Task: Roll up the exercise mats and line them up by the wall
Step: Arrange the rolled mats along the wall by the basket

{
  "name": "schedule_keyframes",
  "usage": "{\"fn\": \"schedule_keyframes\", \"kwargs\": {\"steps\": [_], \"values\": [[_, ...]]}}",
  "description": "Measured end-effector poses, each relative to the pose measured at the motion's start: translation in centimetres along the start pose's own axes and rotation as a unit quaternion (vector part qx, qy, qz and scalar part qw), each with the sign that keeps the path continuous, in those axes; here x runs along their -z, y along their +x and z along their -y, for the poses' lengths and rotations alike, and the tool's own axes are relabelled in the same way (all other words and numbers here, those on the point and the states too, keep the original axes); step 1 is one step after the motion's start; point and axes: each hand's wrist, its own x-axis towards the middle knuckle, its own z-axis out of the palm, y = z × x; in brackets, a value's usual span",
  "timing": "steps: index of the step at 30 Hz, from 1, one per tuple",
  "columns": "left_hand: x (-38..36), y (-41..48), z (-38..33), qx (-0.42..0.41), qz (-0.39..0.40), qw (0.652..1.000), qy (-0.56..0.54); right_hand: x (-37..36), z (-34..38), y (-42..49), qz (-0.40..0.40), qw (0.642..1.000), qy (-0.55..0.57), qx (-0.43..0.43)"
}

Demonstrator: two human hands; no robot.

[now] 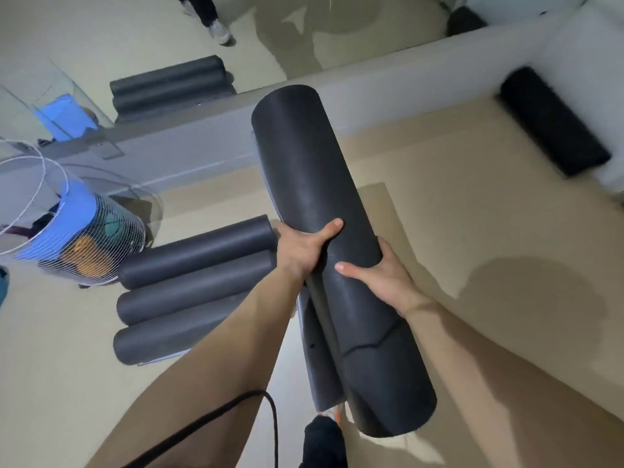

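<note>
You held mat roll [324, 211] at centre, far end toward wall [202, 140]. Left hand [300, 246], right hand [381, 278] gripped it, fingers curled round. 3 rolled mats [189, 288] lay side by side, left.

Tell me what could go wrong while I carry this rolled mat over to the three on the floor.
The outer flap of the rolled mat hangs loose below your left hand, so it may unroll when set down. Your left and right hand both grip mid-length, so the far end could swing into the wire basket. The black cable by your left forearm might snag.
</note>
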Motion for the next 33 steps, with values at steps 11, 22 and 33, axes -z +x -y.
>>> {"fn": "schedule_keyframes", "kwargs": {"steps": [11, 22, 33], "values": [[-26.6, 10.9, -11.6, -0.019, 0.109, 0.992, 0.062, 23.6, 2.2, 14.6, -0.099, 0.994, 0.036, -0.031], [-60.0, 20.1, -18.8, 0.005, 0.158, 0.985, 0.071, 52.7, -0.6, 31.3, -0.14, 0.988, 0.038, -0.058], [-87.5, 38.1, -20.3, 0.064, 0.157, 0.985, 0.034, 75.0, -2.6, 55.5, -0.131, 0.983, -0.055, -0.118]]}}
